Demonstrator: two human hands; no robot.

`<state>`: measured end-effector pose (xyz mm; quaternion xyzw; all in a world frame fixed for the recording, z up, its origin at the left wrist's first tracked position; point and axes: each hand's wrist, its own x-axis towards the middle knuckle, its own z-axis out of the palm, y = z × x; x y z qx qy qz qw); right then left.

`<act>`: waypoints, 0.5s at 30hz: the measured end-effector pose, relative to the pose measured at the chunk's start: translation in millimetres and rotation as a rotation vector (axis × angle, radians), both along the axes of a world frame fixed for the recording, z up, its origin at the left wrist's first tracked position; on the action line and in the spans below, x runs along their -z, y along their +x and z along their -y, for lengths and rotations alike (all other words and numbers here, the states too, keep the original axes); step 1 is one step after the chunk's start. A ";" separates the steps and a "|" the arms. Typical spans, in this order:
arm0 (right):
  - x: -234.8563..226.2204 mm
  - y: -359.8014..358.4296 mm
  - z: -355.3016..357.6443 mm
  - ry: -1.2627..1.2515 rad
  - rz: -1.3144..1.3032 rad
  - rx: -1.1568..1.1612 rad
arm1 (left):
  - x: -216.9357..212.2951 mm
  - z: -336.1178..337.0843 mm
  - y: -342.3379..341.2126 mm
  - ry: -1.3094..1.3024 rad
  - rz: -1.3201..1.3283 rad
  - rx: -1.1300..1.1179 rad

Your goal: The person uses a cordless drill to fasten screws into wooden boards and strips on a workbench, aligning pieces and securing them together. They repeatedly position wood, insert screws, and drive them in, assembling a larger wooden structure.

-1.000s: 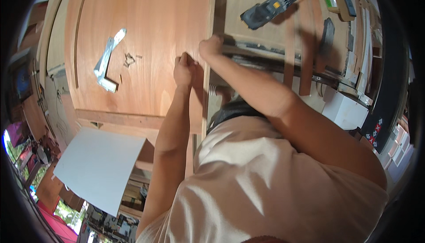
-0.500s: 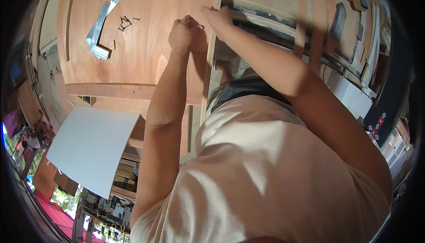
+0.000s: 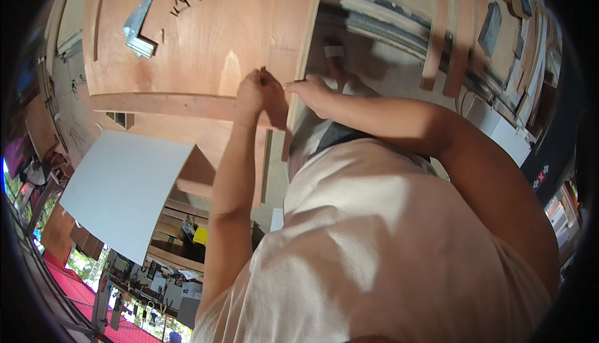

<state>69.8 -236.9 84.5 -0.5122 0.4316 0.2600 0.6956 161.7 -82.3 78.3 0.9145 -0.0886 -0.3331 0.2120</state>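
Note:
A large wooden panel [image 3: 206, 37] lies in front of me. Over its near right part my left hand [image 3: 251, 93] is closed, with something small and dark at the fingertips that I cannot make out. My right hand [image 3: 314, 95] is at the panel's right edge, fingers curled and one reaching onto the edge. A dark strip shows between its fingers, perhaps only shadow. On the panel's far left lie metal angle brackets [image 3: 141, 24], several dark screws [image 3: 181, 4] in a loose group and a small pencil-like piece [image 3: 162, 35].
A wooden strip [image 3: 168, 103] runs along the panel's near side. Below it at the left sits a white board [image 3: 128, 187], beside shelves with boxes [image 3: 168, 234]. To the right, wooden strips [image 3: 458, 37] and a dark flat piece [image 3: 491, 28] lie near a white box [image 3: 499, 132].
Both hands have come nearer to my body along the panel's right edge. The view has shifted, so the brackets and screws appear higher. The right hand was blurred before and is steadier now.

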 end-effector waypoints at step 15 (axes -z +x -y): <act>17.6 -75.7 -88.3 -0.335 0.265 0.049 | 14.4 -36.7 -7.7 -0.013 0.085 0.313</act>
